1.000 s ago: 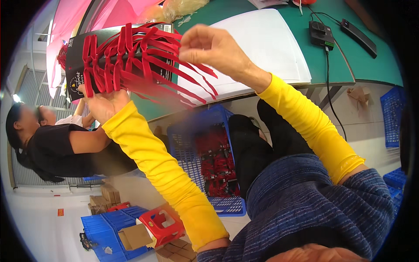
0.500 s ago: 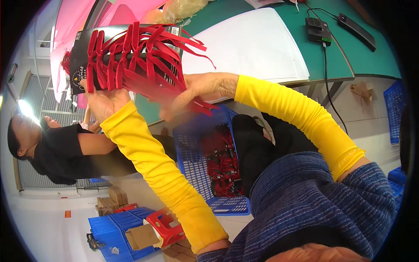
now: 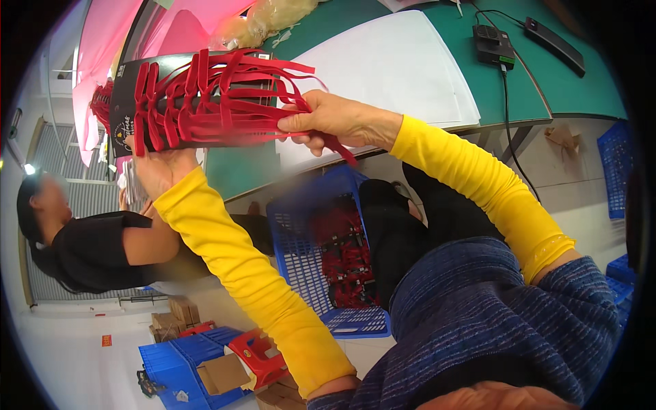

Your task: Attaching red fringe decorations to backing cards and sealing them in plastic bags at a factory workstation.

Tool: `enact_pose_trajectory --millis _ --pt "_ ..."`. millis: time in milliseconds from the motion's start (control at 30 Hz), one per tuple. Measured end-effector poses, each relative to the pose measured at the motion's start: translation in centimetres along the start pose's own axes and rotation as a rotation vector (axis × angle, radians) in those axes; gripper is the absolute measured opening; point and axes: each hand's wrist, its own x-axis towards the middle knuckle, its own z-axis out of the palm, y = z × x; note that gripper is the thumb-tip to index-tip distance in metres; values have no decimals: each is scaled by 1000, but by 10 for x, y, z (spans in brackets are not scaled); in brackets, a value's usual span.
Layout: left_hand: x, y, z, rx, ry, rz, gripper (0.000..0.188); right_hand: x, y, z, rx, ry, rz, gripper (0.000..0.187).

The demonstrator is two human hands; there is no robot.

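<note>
A black card [image 3: 124,92] carries a row of red velvet ribbon bows [image 3: 188,102] with long tails. My left hand [image 3: 166,171] grips this card by its near left edge, partly hidden beneath it. Off the card's right side, my right hand [image 3: 340,123] pinches several ribbon tails between thumb and fingers and draws them out straight. Short ribbon ends [image 3: 339,150] poke out below that hand. Other tails fan loosely above it.
White sheets [image 3: 389,68] lie on the green table [image 3: 560,85], with a black device [image 3: 493,46] and cable beyond. Below stands a blue basket [image 3: 301,266] holding carded red bows [image 3: 346,263]. A co-worker in black [image 3: 102,249] is at the left; a red stool [image 3: 260,359] stands lower left.
My right hand has moved right and slightly up, pulling the ribbon tails out to the side. The card has shifted slightly down in my left hand. The co-worker's head has turned.
</note>
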Motion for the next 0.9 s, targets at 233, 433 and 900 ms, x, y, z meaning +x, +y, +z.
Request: enact_pose_trajectory --millis 233,433,900 --pt "0 -9 -2 14 104 -36 40 -2 21 -13 -203 49 -23 19" --pt "14 17 -30 100 73 -114 36 -19 19 -21 -601 -44 -115 24" --pt "-9 52 -1 289 102 -27 37 50 -21 -4 -633 98 -524 45"
